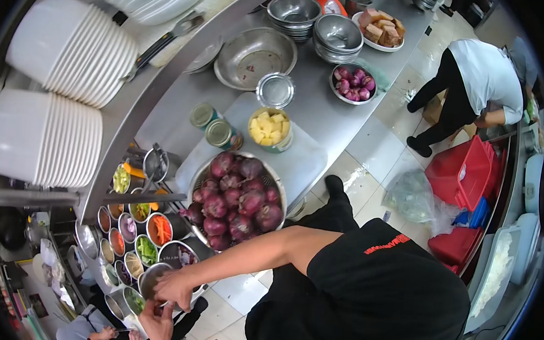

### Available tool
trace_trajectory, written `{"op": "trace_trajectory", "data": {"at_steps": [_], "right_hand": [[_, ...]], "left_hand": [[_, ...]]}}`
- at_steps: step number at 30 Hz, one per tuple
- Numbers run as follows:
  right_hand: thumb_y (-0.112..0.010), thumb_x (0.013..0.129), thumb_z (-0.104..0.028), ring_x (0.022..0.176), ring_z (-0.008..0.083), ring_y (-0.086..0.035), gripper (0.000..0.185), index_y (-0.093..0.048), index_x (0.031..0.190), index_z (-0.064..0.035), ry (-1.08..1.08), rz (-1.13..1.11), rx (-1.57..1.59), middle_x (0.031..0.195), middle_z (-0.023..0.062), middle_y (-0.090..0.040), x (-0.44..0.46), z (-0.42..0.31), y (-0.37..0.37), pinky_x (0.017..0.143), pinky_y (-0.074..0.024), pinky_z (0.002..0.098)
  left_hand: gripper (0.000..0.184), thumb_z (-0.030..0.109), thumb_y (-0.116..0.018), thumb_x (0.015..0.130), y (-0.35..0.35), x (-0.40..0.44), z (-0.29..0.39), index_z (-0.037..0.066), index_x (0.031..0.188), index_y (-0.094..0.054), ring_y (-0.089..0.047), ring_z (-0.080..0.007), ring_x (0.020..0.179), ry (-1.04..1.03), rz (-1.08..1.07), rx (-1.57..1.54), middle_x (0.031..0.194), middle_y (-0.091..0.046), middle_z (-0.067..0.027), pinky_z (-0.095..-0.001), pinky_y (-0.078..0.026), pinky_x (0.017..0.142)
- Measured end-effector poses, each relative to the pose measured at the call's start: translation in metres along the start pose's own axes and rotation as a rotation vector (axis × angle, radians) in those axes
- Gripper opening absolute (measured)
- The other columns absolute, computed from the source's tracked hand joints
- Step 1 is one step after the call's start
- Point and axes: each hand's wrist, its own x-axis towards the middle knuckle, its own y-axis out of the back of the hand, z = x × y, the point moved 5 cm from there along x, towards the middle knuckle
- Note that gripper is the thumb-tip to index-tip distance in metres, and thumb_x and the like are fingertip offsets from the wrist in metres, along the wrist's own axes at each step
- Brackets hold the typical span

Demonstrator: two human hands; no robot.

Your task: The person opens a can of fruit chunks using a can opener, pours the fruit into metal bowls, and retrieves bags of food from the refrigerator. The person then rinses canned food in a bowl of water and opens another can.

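Note:
My right hand point(175, 287) reaches over a round metal tub point(150, 280) with its fingers bent down at the rim. My left hand point(156, 325) is just below it, fingers pinched together close to the right fingertips. Whatever either hand holds is too small or hidden to make out. Around them stand metal tubs of cut food: green pieces point(147, 251), orange strips point(160, 228) and chopped purple onion point(186, 256). A colander point(279, 181) heaped with red onions point(236, 199) sits beside my right forearm.
Opened cans point(223, 134) and a can of yellow chunks point(269, 129) stand by a white cutting board point(310, 153). Metal bowls point(338, 34) line the steel counter. White containers point(43, 137) are stacked on the shelf. One co-worker point(486, 77) bends at right; another's hand point(104, 333) shows lower left.

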Motion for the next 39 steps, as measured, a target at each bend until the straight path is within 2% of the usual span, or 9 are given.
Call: {"op": "trace_trajectory", "data": {"at_steps": [4,7,9,12,14,16,19,26,39], "right_hand": [[-0.078,0.065,-0.027,0.129,0.0383,-0.046,0.069,-0.054,0.126,-0.0044,0.424,0.699,-0.071,0.129,0.0198,-0.055,-0.118,-0.047,0.072,0.109,-0.0302,0.0590],[-0.071,0.080,-0.020,0.113,0.0350,-0.056,0.034,-0.062,0.109,-0.0039,0.444,1.055,-0.018,0.115,0.0144,-0.062,-0.280,-0.050,0.139,0.102,-0.0385,0.0533],[-0.070,0.080,-0.017,0.109,0.0345,-0.056,0.032,-0.063,0.108,-0.0040,0.121,1.321,-0.272,0.110,0.0144,-0.062,-0.400,-0.025,0.170,0.098,-0.0396,0.0496],[-0.069,0.080,-0.012,0.104,0.0337,-0.056,0.028,-0.063,0.106,-0.0040,-0.676,1.648,-0.700,0.104,0.0144,-0.063,-0.586,0.040,0.169,0.093,-0.0413,0.0441],[-0.068,0.078,-0.013,0.114,0.0384,-0.048,0.040,-0.061,0.117,-0.0057,-1.126,1.803,-0.634,0.123,0.0200,-0.054,-0.687,0.082,0.144,0.103,-0.0364,0.0471],[-0.064,0.078,-0.015,0.118,0.0399,-0.044,0.044,-0.059,0.121,-0.0094,-1.310,1.756,-0.477,0.128,0.0216,-0.049,-0.751,0.110,0.130,0.103,-0.0371,0.0466],[-0.063,0.074,-0.021,0.117,0.0398,-0.045,0.041,-0.065,0.114,-0.0108,-1.440,1.663,-0.319,0.126,0.0213,-0.051,-0.782,0.127,0.134,0.101,-0.0398,0.0463],[-0.072,0.068,-0.033,0.098,0.0355,-0.059,0.029,-0.074,0.082,-0.0072,-1.524,1.320,0.050,0.101,0.0162,-0.063,-0.785,0.136,0.166,0.088,-0.0488,0.0436],[-0.074,0.066,-0.021,0.075,0.0329,-0.061,0.022,-0.068,0.071,0.0000,-1.229,1.585,-0.273,0.079,0.0173,-0.059,-0.868,0.142,0.146,0.070,-0.0494,0.0398]], "left_hand": [[0.032,0.017,-0.077,0.085,-0.015,-0.035,0.081,-0.005,0.106,-0.067,-0.058,-0.0151,0.076,0.041,0.166,-0.080,0.094,-0.068,-0.0080,-0.0273,-0.049,0.068],[0.033,0.017,-0.077,0.085,-0.037,-0.058,0.152,-0.007,0.105,-0.068,-0.059,-0.0157,0.072,-0.120,0.410,-0.114,0.084,-0.069,-0.0083,-0.0272,-0.049,0.065],[0.030,0.013,-0.077,0.083,-0.057,-0.065,0.179,-0.009,0.102,-0.068,-0.057,-0.0129,0.066,-0.182,0.447,-0.303,0.080,-0.068,-0.0084,-0.0261,-0.046,0.059],[0.027,0.006,-0.076,0.077,-0.084,-0.069,0.232,-0.008,0.099,-0.068,-0.050,-0.0087,0.056,-0.276,0.434,-0.285,0.072,-0.065,-0.0053,-0.0242,-0.040,0.052],[0.023,0.006,-0.074,0.075,-0.124,-0.059,0.245,-0.003,0.094,-0.065,-0.052,-0.0098,0.060,-0.288,0.310,-0.282,0.072,-0.062,-0.0029,-0.0239,-0.041,0.056],[0.018,0.004,-0.074,0.070,-0.157,-0.046,0.296,-0.002,0.082,-0.061,-0.053,-0.0089,0.067,-0.296,0.218,-0.397,0.072,-0.059,-0.0039,-0.0221,-0.039,0.060],[0.029,0.011,-0.083,0.059,-0.193,-0.032,0.350,0.001,0.078,-0.064,-0.061,-0.0205,0.063,-0.275,0.158,-0.337,0.070,-0.064,-0.0097,-0.0287,-0.046,0.060],[0.026,0.006,-0.085,0.065,-0.249,-0.024,0.408,-0.002,0.078,-0.064,-0.061,-0.0170,0.061,-0.249,0.090,-0.414,0.072,-0.066,-0.0092,-0.0275,-0.047,0.059],[0.027,0.007,-0.086,0.068,-0.289,-0.038,0.417,-0.002,0.078,-0.063,-0.059,-0.0136,0.057,-0.107,0.110,-0.468,0.070,-0.066,-0.0088,-0.0262,-0.046,0.055]]}}
